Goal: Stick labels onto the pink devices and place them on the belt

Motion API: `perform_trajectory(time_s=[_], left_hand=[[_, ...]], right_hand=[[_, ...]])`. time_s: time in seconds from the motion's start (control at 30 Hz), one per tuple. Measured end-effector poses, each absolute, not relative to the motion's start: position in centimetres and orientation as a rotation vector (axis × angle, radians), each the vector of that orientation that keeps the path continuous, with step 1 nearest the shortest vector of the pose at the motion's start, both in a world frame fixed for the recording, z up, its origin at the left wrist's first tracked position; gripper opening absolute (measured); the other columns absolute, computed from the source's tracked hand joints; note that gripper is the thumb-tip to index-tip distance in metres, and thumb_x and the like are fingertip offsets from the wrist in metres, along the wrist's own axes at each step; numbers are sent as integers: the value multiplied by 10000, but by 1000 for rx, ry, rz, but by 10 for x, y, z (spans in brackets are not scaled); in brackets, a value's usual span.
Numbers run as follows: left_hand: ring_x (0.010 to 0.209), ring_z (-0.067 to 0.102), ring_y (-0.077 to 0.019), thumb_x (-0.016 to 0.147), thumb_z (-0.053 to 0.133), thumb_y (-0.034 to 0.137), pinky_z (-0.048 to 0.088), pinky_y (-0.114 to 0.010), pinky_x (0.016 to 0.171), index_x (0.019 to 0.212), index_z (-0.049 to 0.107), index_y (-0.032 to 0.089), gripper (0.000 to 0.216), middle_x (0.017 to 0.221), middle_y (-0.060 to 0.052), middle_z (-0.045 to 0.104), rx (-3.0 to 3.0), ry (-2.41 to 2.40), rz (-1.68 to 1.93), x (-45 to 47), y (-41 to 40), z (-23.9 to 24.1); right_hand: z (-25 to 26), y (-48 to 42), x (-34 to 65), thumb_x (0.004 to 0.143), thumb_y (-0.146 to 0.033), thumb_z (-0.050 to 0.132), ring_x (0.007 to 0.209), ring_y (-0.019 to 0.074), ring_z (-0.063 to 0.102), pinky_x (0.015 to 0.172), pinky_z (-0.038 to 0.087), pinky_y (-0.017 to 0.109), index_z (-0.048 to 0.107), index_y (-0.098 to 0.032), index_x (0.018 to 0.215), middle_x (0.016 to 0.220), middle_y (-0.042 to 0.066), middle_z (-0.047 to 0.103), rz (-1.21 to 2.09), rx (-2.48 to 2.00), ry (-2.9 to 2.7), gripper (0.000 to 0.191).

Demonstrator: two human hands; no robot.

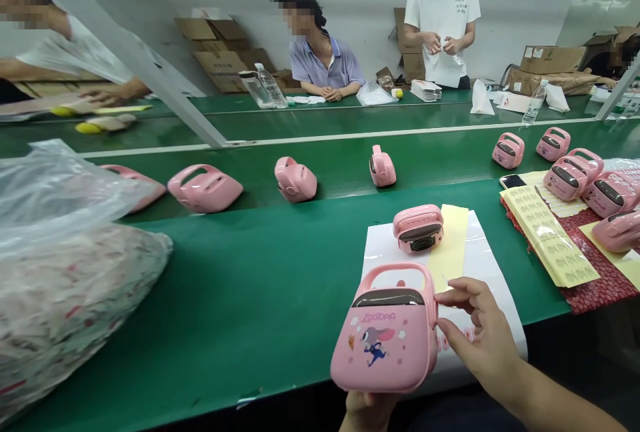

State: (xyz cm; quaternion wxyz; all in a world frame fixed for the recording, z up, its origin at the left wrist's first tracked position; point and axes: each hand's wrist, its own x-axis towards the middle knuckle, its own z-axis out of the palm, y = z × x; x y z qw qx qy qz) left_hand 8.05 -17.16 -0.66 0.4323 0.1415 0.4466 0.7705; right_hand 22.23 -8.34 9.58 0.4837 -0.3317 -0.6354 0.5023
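Observation:
My left hand (367,409) holds a pink handled device (385,332) from below at the near edge of the green table; its front shows a cartoon rabbit and a dark panel. My right hand (480,332) is at the device's right side, thumb and fingers touching its edge. Just beyond, a second pink device (419,227) sits on a white sheet (480,259) next to a pale yellow strip (453,245).
Several pink devices (205,187) lie along the green belt (340,172), more at the right (573,175) by yellow sticker sheets (550,235). A large plastic bag (60,272) fills the left. Three people work across the belt, with bottles (534,104) and cardboard boxes (223,52).

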Motion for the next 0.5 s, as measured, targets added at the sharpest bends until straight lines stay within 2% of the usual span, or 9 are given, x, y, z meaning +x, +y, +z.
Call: perform_trajectory(time_s=[0.13, 0.23, 0.27, 0.33, 0.4, 0.5], left_hand=[[902, 629, -339, 411, 786, 600, 491, -552, 798, 965, 657, 331, 629, 963, -73, 693, 296, 1060, 1917, 79, -162, -13], [970, 594, -383, 266, 699, 761, 486, -563, 798, 952, 670, 330, 810, 984, -60, 693, 313, 987, 1883, 74, -151, 4], [1012, 569, -400, 245, 644, 814, 486, -564, 797, 968, 668, 328, 872, 1004, -63, 689, 305, 973, 1860, 72, -148, 13], [1101, 509, -417, 314, 577, 857, 484, -559, 811, 1037, 647, 322, 903, 1062, -69, 674, 255, 991, 1801, 68, -144, 31], [1125, 489, -422, 393, 617, 807, 491, -553, 811, 1077, 633, 311, 845, 1062, -67, 677, 183, 1064, 1747, 66, -144, 47], [1085, 524, -414, 429, 760, 589, 522, -509, 793, 1099, 628, 273, 752, 1011, -63, 696, 112, 1195, 1654, 66, -143, 62]], right_hand=[[90, -78, 220, 730, -203, 622, 910, 164, 632, 813, 526, 315, 485, -247, 1041, 880, 24, 643, 1504, -835, -1354, 343], [83, -72, 216, 698, -229, 658, 900, 172, 627, 754, 538, 307, 490, -239, 1013, 837, 19, 626, 1649, -833, -1251, 357], [81, -70, 214, 683, -233, 668, 888, 172, 626, 734, 540, 302, 493, -236, 1003, 823, 16, 620, 1666, -835, -1222, 365], [77, -66, 212, 654, -239, 681, 852, 170, 624, 690, 542, 291, 497, -230, 983, 783, 5, 605, 1666, -845, -1169, 377], [74, -61, 210, 638, -238, 675, 823, 167, 625, 654, 544, 279, 500, -224, 970, 754, -2, 594, 1638, -861, -1143, 376], [72, -54, 211, 646, -206, 638, 789, 158, 633, 606, 550, 256, 504, -221, 974, 742, -7, 590, 1576, -876, -1199, 354]])
